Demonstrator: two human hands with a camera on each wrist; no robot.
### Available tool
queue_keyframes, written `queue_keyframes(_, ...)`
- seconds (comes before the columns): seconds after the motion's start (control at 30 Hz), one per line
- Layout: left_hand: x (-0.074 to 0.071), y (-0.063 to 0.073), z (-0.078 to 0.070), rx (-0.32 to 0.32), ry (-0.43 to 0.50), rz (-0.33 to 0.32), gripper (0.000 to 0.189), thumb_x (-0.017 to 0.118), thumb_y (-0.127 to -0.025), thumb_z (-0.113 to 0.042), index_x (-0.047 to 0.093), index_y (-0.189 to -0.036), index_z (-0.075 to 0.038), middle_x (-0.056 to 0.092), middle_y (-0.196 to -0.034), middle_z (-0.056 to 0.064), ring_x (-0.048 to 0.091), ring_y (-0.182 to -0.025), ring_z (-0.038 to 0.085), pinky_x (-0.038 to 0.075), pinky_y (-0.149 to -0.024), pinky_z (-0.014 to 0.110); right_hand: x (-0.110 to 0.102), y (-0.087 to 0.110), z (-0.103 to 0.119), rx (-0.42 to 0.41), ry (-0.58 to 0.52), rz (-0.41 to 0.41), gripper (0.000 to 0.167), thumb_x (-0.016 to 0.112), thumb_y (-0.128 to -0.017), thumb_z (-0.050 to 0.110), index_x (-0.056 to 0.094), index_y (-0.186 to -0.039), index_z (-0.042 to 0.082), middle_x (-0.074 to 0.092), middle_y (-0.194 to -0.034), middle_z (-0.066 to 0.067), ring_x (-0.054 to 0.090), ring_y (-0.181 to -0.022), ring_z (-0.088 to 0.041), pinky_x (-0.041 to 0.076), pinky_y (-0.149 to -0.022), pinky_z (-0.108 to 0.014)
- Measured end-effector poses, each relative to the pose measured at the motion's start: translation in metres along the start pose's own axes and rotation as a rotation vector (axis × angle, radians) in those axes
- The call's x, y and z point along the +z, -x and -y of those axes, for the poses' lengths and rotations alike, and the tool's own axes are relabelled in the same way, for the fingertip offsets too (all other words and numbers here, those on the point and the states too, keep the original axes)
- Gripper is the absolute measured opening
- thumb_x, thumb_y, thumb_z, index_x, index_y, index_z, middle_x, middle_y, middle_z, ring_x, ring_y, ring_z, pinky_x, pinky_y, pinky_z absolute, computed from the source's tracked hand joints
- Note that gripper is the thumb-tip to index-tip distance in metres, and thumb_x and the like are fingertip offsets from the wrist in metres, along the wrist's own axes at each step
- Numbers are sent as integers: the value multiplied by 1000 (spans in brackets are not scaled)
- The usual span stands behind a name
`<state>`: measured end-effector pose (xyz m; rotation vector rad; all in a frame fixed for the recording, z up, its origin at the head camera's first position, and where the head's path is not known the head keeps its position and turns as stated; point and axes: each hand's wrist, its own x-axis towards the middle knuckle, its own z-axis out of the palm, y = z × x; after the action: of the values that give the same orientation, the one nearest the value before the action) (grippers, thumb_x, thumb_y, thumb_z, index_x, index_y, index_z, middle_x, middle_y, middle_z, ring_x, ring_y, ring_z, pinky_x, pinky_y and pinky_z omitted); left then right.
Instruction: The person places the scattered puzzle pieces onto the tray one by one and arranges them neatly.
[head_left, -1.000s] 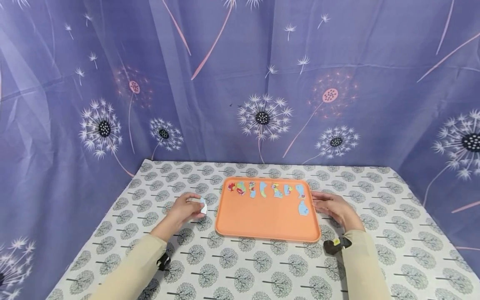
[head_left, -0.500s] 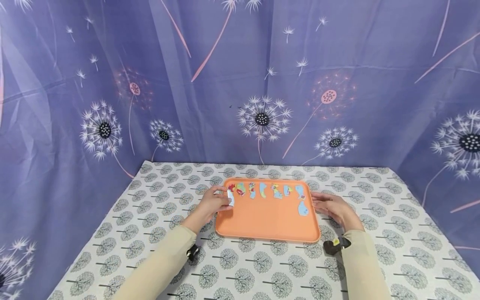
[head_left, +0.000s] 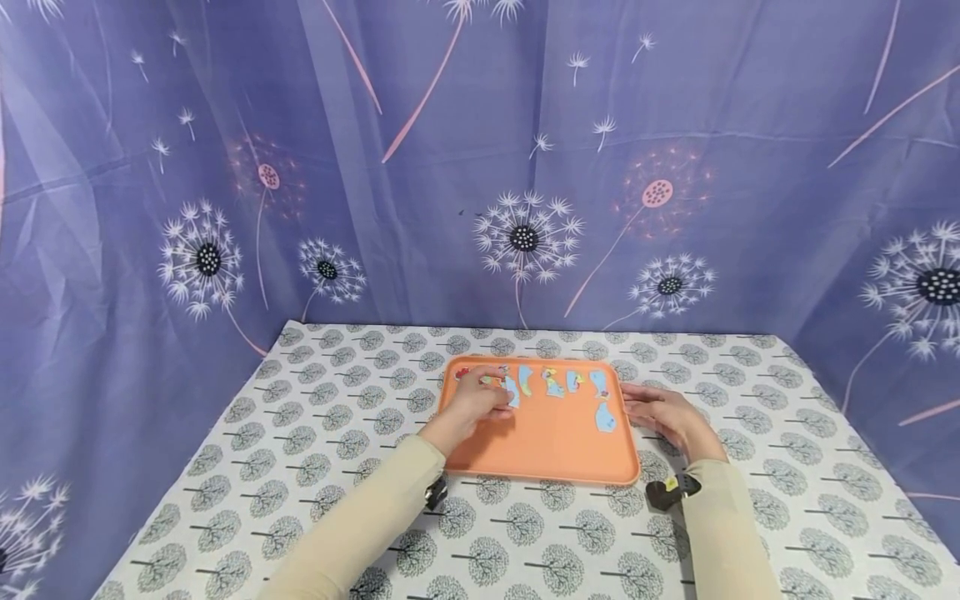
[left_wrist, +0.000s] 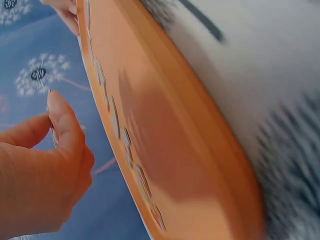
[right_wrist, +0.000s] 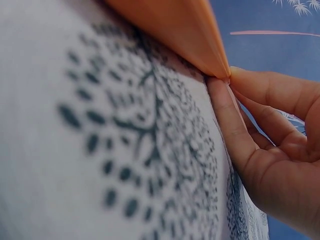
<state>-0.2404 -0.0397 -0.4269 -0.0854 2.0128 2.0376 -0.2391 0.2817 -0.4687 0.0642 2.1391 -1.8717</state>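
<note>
An orange tray (head_left: 555, 450) lies on the table with several flat puzzle pieces along its far edge, such as a curved blue-and-green one (head_left: 524, 381). My left hand (head_left: 471, 404) is over the tray's left part, pinching a light blue puzzle piece (head_left: 513, 393) between thumb and fingers. In the left wrist view that puzzle piece (left_wrist: 53, 136) is seen edge-on, held above the tray. My right hand (head_left: 667, 414) is at the tray's right side; in the right wrist view its thumb and finger pinch the rim. The left hand partly hides pieces behind it.
A second-row blue puzzle piece (head_left: 606, 417) lies by the tray's right rim. The tablecloth (head_left: 465, 558) is white with grey trees. A purple dandelion curtain (head_left: 420, 217) hangs behind the table. Each wrist wears a dark strap.
My left hand has moved right, from the tablecloth left of the tray to above the tray, carrying the puzzle piece. The right hand has stayed at the rim.
</note>
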Motion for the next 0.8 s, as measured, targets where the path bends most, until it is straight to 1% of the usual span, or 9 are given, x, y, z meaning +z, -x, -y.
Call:
queue_keyframes(0.2, 25, -6, -1, -5, 4, 26, 43, 64, -83, 12, 52, -124, 4, 63, -81, 14, 64, -62, 19, 61, -75, 41, 1, 0, 1, 3, 1, -1, 60, 61, -90, -1, 33, -143, -10, 48, -136, -26, 61, -97, -6, 53, -95, -26)
queue_keyframes(0.3, 38, -9, -3, -13, 3, 22, 43, 66, -82, 12, 54, -122, 4, 65, -81, 17, 67, -63, 24, 61, -74, 41, 1, 0, 1, 4, 2, 2, 61, 61, -91, 0, 33, -144, -9, 46, -138, -27, 61, -98, -6, 53, -95, -26)
queue_keyframes(0.47, 55, -13, -8, -29, -13, 29, 42, 67, -81, 12, 56, -122, 3, 63, -79, 16, 70, -73, 31, 62, -74, 39, 1, 0, 3, 12, -10, -9, 61, 61, -90, 0, 34, -144, -9, 48, -137, -26, 62, -96, -6, 53, -94, -26)
queue_keyframes(0.6, 66, -16, -9, -50, -24, 33, 38, 67, -82, 11, 59, -118, 1, 62, -85, 15, 70, -83, 35, 61, -79, 39, 1, 1, 4, 11, -2, -6, 61, 61, -91, 0, 33, -144, -9, 48, -137, -26, 61, -97, -7, 53, -95, -26)
queue_keyframes(0.7, 72, -18, -9, -62, -25, 45, 39, 67, -82, 12, 59, -118, 1, 59, -94, 15, 70, -82, 34, 61, -80, 39, 1, 1, 3, 17, 14, -10, 60, 60, -91, 1, 33, -144, -8, 46, -138, -27, 61, -99, -7, 53, -95, -26)
queue_keyframes(0.8, 79, -22, -7, -79, -49, 50, 41, 67, -81, 13, 58, -120, 2, 57, -98, 15, 70, -73, 28, 61, -77, 37, 1, 1, 3, 22, 25, -11, 60, 60, -92, 2, 33, -145, -7, 46, -138, -26, 60, -99, -7, 52, -95, -26)
